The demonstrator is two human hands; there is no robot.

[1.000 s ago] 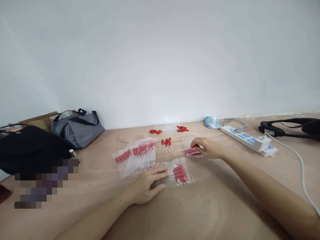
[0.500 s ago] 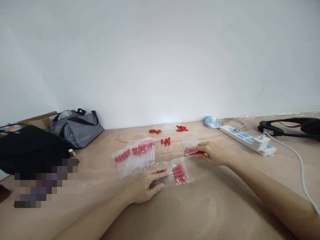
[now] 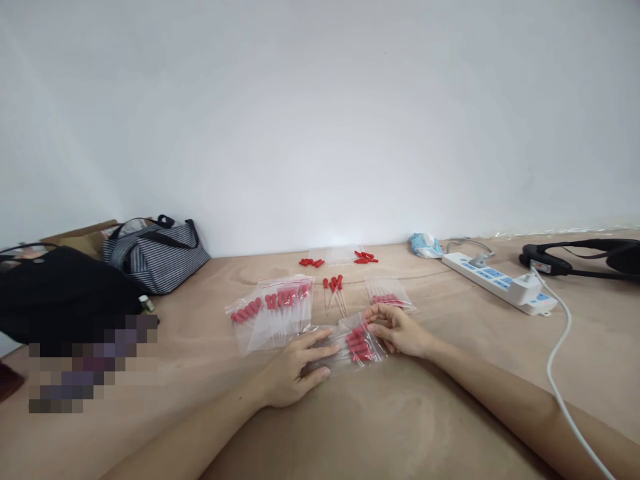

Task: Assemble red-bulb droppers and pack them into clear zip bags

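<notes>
A clear zip bag (image 3: 334,365) lies in front of me with several red-bulbed glass droppers (image 3: 359,347) inside, bulbs to the right. My left hand (image 3: 295,370) rests on the bag's left part, fingers spread and pressing it down. At the bag's right end, my right hand (image 3: 395,330) has its thumb and forefinger closed at a dropper's red bulb (image 3: 361,330) by the mouth; the fingertips partly hide the grip. Loose droppers (image 3: 334,285) lie just beyond the bag. Filled dropper bags (image 3: 280,313) overlap on the left, and another filled bag (image 3: 389,293) lies beyond my right hand.
Near the wall are two groups of red bulbs (image 3: 311,263) (image 3: 367,257) with glass tubes (image 3: 337,255) between. A power strip (image 3: 497,280), white cable (image 3: 560,333), blue-white packet (image 3: 425,245) and black headset (image 3: 580,257) sit right. A striped bag (image 3: 157,257) and black bag (image 3: 65,300) stand left.
My right hand has moved left and nearer, bringing the dropper from beside the far right bag to the mouth of the front bag. My left hand stays in place.
</notes>
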